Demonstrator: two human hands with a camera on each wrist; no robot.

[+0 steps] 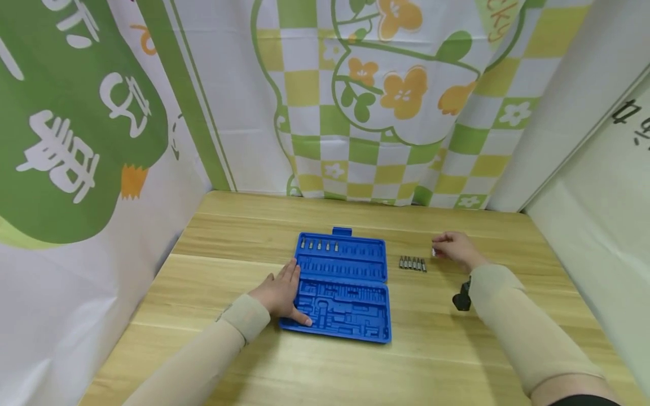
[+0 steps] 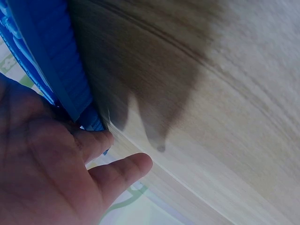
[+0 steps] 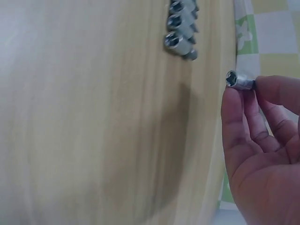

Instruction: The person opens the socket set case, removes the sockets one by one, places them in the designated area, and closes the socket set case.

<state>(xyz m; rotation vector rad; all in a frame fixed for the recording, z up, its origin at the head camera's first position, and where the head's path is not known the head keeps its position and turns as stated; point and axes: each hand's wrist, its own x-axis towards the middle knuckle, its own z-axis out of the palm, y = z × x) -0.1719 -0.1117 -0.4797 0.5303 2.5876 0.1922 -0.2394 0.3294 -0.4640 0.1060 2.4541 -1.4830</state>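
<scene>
A blue plastic socket case [image 1: 337, 281] lies opened flat on the table, with several small metal sockets [image 1: 319, 245] standing in the left part of its far row. Along the case's left edge rests my left hand [image 1: 279, 294], fingers straight, thumb over the near half. The left wrist view shows that hand's palm [image 2: 42, 164] beside the blue case edge [image 2: 58, 61]. To the right, my right hand [image 1: 455, 250] pinches one silver socket [image 3: 240, 80] between thumb and fingertips, above the table. Just left of it, several loose sockets [image 1: 413, 264] lie side by side in a row.
The wooden table [image 1: 244, 225] carries the case and the loose row. A patterned cloth [image 1: 304, 152] hangs behind its far edge, and white sheets [image 1: 599, 225] flank it. A black wrist camera [image 1: 461, 299] sticks out by the right sleeve.
</scene>
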